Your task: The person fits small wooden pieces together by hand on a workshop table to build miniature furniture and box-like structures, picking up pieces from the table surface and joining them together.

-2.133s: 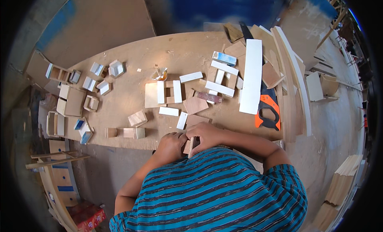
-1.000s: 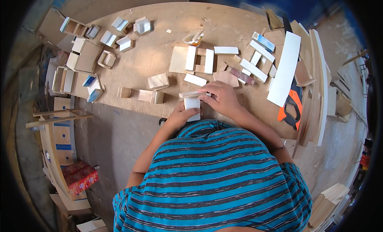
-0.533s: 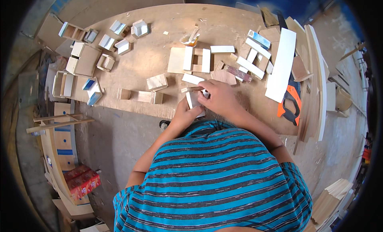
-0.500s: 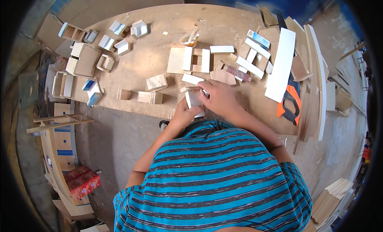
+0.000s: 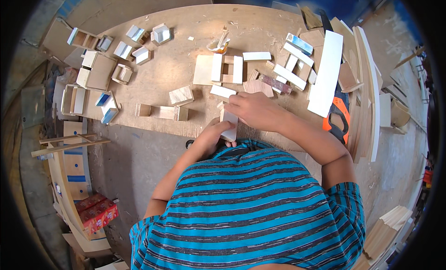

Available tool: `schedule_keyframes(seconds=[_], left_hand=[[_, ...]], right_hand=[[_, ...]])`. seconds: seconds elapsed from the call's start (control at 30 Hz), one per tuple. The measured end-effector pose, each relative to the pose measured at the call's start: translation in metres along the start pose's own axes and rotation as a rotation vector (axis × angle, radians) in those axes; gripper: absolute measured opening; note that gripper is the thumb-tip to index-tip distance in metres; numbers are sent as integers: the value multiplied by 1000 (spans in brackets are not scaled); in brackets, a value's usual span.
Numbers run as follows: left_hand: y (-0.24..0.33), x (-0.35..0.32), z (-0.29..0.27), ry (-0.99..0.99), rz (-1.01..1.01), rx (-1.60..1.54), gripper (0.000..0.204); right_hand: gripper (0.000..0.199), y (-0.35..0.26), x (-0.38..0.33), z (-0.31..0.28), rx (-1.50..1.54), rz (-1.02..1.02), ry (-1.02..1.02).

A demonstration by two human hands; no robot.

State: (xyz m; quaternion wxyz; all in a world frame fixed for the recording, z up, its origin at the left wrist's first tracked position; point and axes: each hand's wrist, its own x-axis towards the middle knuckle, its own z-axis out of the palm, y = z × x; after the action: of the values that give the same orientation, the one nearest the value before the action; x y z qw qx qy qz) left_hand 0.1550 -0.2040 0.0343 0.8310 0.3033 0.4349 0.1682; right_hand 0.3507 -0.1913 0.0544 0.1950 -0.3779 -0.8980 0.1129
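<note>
My left hand (image 5: 212, 134) grips a small white-faced wooden piece (image 5: 229, 125) upright near the table's front edge, thumb across its face and fingertips showing beneath. My right hand (image 5: 258, 110) reaches over its upper end with bent fingers pressed together; what they pinch is hidden. A bit of pale wood (image 5: 220, 105) shows at that end, beside the right fingertips. Just beyond lies a white strip (image 5: 223, 91). A bare wood block (image 5: 258, 88) and a worn reddish-brown bar (image 5: 276, 84) lie past the right hand.
Small box-like wooden assemblies (image 5: 98, 71) crowd the worktable's (image 5: 176, 61) left side. A yellowish tub with sticks (image 5: 218, 47) stands at the back. To the right are a long white board (image 5: 327, 75), an orange-handled saw (image 5: 342, 119) and long wooden strips (image 5: 360, 112).
The wooden piece has been turned and tilted in my left hand, its white face narrower to view. My right hand has shifted slightly left, its elbow swinging outward.
</note>
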Motion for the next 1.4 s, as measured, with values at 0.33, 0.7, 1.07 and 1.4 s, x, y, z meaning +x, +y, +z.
schedule_keyframes(seconds=[0.33, 0.7, 1.07, 1.4], left_hand=[[0, -3, 0, 10, 138, 68, 29], [-11, 16, 2, 175, 446, 363, 36], [-13, 16, -19, 55, 266, -246, 36], [-17, 23, -14, 156, 409, -244, 30]], right_hand=[[10, 20, -13, -11, 265, 81, -70], [34, 4, -27, 9, 751, 360, 196], [29, 16, -31, 34, 28, 190, 227], [29, 29, -38, 25, -133, 325, 55]])
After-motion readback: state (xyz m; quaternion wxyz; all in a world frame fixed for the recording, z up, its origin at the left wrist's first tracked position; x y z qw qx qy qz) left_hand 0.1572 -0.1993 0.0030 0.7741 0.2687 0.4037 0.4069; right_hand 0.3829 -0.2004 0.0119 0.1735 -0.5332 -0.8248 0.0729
